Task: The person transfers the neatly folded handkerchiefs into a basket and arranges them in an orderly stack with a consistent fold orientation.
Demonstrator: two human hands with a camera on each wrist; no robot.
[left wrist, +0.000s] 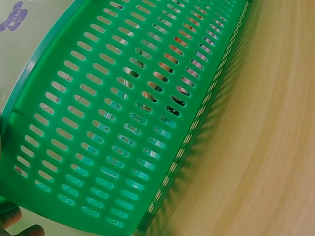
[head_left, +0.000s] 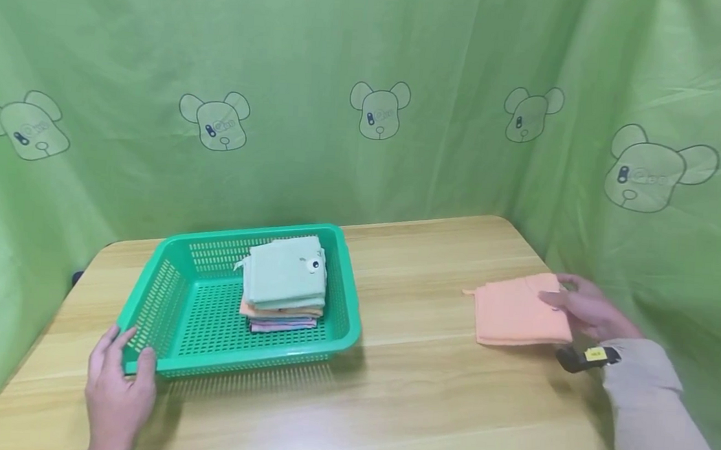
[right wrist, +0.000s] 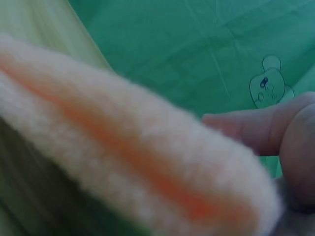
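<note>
My left hand (head_left: 118, 389) grips the near left corner of a green plastic basket (head_left: 259, 356), thumb by the front rim and fingers along the left side. Fingertips (left wrist: 29, 230) show beside the corner in the left wrist view. Inside the basket, on its right side, sits a stack of folded towels, topped by a pale green towel (head_left: 283, 275) with a small face on it. Over at the right, my right hand (head_left: 591, 309) pinches the right edge of a folded orange towel (head_left: 513, 313). Its thick fold fills much of the right wrist view.
The wooden table (head_left: 412, 400) carries the basket at its left and middle. Green curtains (head_left: 444, 65) printed with bear heads hang close behind it and on both sides. A black strap with a yellow label (head_left: 594, 354) circles the right wrist.
</note>
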